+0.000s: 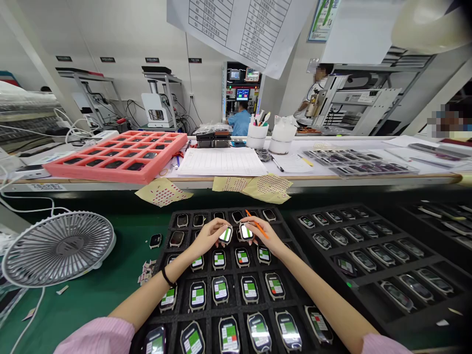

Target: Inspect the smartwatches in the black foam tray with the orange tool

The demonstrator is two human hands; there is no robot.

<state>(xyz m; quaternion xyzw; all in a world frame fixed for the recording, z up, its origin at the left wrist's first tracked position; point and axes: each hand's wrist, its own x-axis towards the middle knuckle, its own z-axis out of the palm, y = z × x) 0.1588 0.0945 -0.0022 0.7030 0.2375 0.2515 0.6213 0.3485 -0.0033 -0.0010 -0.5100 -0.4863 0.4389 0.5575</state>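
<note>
Two rounded-rectangular watch heads with pale metallic cases and brightly lit screens are held side by side, just apart, above the far half of a black foam tray [235,290] divided into square pockets. The left hand [212,237] pinches the left watch [225,235] by its edges, fingers drawn in close; the right hand [266,237] grips the right watch [246,231] and also carries a slim orange pen [257,223] slanting across its fingers. Whether either watch touches the foam is hard to tell. For good handling, a light grip on the case rims would keep fingertips off the glass, both screens would best face the viewer squarely, and the pen should stay clear of the displays. Toward six o'clock, more watches sit in the pockets, many showing green-and-white screens, some with red blocks. At nine o'clock, a single dark-screened watch [155,240] lies on the green tabletop [123,268], with a round grey-white plastic fan [59,248] beyond it. At four o'clock is another black foam tray [365,287] of watches; at ten, a coral-pink foam tray [157,169] on a shelf.
</note>
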